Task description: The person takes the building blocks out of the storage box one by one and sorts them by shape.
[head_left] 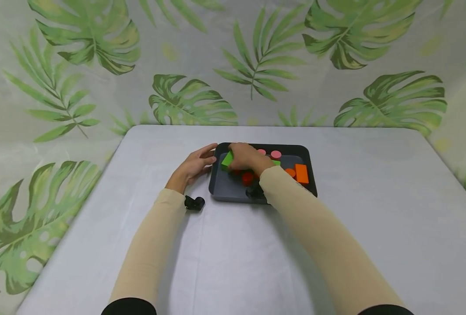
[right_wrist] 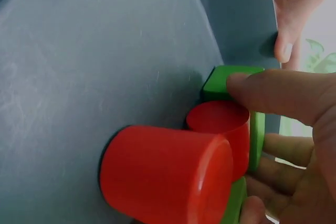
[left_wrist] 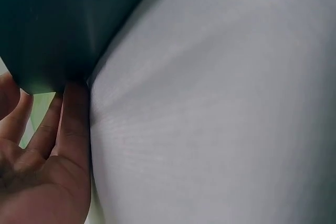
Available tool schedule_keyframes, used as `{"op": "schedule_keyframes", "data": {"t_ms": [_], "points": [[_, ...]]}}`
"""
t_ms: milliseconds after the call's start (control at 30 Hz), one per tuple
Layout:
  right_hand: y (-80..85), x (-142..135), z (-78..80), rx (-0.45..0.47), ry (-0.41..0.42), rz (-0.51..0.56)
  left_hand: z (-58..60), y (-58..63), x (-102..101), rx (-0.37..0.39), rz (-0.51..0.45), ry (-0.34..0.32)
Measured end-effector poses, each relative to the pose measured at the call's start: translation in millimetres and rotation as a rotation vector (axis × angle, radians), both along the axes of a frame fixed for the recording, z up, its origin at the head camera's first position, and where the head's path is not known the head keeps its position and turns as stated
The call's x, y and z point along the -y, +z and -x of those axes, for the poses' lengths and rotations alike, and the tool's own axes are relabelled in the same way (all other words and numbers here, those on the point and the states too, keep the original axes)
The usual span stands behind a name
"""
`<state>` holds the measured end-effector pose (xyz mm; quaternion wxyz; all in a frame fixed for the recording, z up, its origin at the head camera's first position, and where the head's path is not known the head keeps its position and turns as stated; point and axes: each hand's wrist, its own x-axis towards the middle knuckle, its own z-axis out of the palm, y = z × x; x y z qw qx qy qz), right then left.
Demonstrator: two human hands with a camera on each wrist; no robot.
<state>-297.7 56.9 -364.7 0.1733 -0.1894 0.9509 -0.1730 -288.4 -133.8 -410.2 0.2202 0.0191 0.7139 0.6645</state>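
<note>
A dark grey tray holds several coloured blocks. My right hand reaches into its left part and grips a green block. In the right wrist view the thumb presses on one side of this green block, the fingers lying behind it. Two red cylinders stand close by, one partly behind the other. My left hand is at the tray's left side, its fingers extended against the outer wall. The left wrist view has those fingers by the dark tray wall.
An orange rectangular block and an orange round piece lie at the tray's right. Pink round pieces sit along its far side. A white cloth covers the table, with a leaf-patterned backdrop behind.
</note>
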Motion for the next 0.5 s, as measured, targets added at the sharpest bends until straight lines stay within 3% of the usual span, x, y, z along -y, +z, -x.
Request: {"op": "schedule_keyframes", "data": {"t_ms": [500], "points": [[17.8,-16,-6.3,-0.053,0.067,0.057,-0.5,3.3,-3,-0.015,0.043,0.004]]}}
